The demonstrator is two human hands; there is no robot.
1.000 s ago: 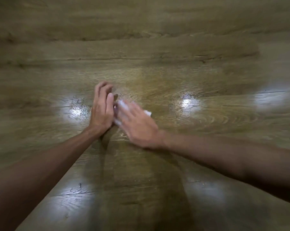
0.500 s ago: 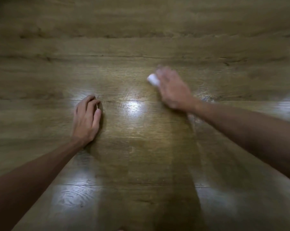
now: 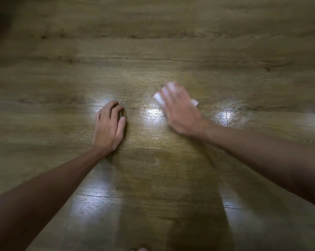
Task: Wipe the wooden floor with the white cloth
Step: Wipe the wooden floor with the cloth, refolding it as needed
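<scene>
The wooden floor (image 3: 153, 169) fills the whole view, brown planks with shiny light patches. My right hand (image 3: 180, 109) lies flat on the white cloth (image 3: 158, 97) and presses it onto the floor right of centre; it is blurred by motion. Only the cloth's edges show, at the fingertips and at the hand's right side. My left hand (image 3: 108, 127) rests on the floor to the left, fingers curled under and empty, about a hand's width from the cloth.
Bright reflections (image 3: 154, 115) of lights sit between and beside the hands. A plank seam (image 3: 153, 58) runs across farther away. A bit of a toe (image 3: 141, 249) shows at the bottom edge.
My right hand swept the cloth from beside the left hand out to the upper right, then came back a little toward me. The left hand curled its fingers and stayed put.
</scene>
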